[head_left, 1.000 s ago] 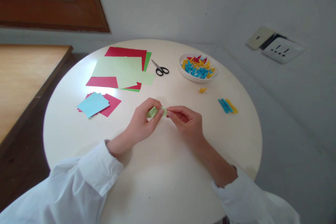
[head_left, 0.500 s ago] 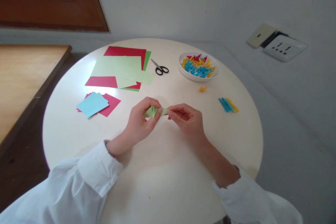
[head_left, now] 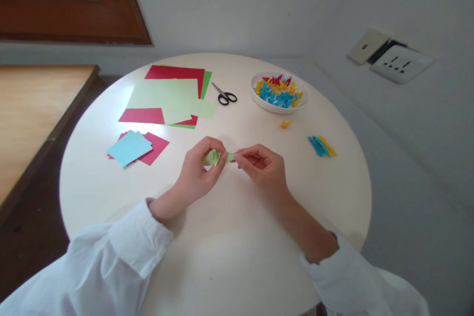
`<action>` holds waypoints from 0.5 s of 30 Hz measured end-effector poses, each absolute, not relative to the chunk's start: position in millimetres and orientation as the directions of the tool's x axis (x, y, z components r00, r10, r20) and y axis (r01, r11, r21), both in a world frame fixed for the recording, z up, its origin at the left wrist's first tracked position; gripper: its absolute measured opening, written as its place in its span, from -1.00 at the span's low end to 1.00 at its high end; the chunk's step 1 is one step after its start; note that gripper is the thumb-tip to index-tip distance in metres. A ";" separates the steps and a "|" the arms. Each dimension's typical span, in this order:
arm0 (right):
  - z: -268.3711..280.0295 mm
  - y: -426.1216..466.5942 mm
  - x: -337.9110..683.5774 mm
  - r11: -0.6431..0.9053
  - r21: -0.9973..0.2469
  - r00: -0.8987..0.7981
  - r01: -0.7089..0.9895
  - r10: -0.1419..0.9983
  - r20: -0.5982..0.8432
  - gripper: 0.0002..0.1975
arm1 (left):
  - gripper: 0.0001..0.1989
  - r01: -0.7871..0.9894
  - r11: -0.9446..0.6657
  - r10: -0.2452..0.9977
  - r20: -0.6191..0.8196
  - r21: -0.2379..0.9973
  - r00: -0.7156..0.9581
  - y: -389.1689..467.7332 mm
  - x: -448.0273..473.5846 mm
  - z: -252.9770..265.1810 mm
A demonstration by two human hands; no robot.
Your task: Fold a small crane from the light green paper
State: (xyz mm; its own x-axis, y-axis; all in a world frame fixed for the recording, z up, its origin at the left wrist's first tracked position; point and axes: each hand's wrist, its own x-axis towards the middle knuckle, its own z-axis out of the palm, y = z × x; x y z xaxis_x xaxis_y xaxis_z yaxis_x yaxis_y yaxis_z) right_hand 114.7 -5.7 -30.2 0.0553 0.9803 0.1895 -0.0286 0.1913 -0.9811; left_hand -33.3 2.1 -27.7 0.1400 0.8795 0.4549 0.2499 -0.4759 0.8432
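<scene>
A small piece of light green folded paper (head_left: 212,158) is held between my two hands above the middle of the table. My left hand (head_left: 202,165) pinches it with thumb and fingers, covering part of it. The fingertips of my right hand (head_left: 263,164) are closed on the paper's right end. Its exact folded shape is partly hidden by the fingers. Beyond my right hand, a tiny yellow folded paper figure (head_left: 285,124) lies on the table, in front of a white bowl (head_left: 259,100) of small red, yellow and blue folded paper figures (head_left: 279,93).
Black-handled scissors (head_left: 225,98) lie beside overlapping green and red paper sheets (head_left: 166,91) at the back left. Nearer sits a pile of blue and pink paper squares (head_left: 130,148). Blue and yellow folded strips (head_left: 322,146) rest at the right of the round white table (head_left: 222,256).
Both hands keep their hold on the green paper and have barely moved. The right fingertips have shifted very slightly at its right end. The whole view has drifted a little.
</scene>
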 end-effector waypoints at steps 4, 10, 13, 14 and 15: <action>-31.9 -5.3 114.7 0.210 -0.978 0.072 -0.003 0.975 0.209 -0.83 | -0.89 0.215 -0.456 0.890 0.437 0.864 0.132 1.7 -32.0 -26.7; -33.1 -5.2 114.3 0.236 -0.972 0.088 -0.009 0.968 0.235 -0.86 | -0.90 0.150 -0.424 0.904 0.408 0.893 0.126 1.1 -31.3 -26.7; -32.4 -5.4 114.1 0.251 -0.968 0.089 -0.015 0.964 0.249 -0.89 | -0.91 0.124 -0.415 0.908 0.401 0.901 0.120 1.0 -31.1 -27.2; -32.0 -5.5 114.1 0.256 -0.967 0.090 -0.019 0.963 0.253 -0.90 | -0.91 0.119 -0.410 0.910 0.397 0.904 0.119 0.9 -31.0 -27.2; -31.7 -5.6 114.1 0.259 -0.966 0.093 -0.023 0.962 0.256 -0.91 | -0.90 0.114 -0.404 0.912 0.392 0.908 0.119 0.9 -31.0 -27.1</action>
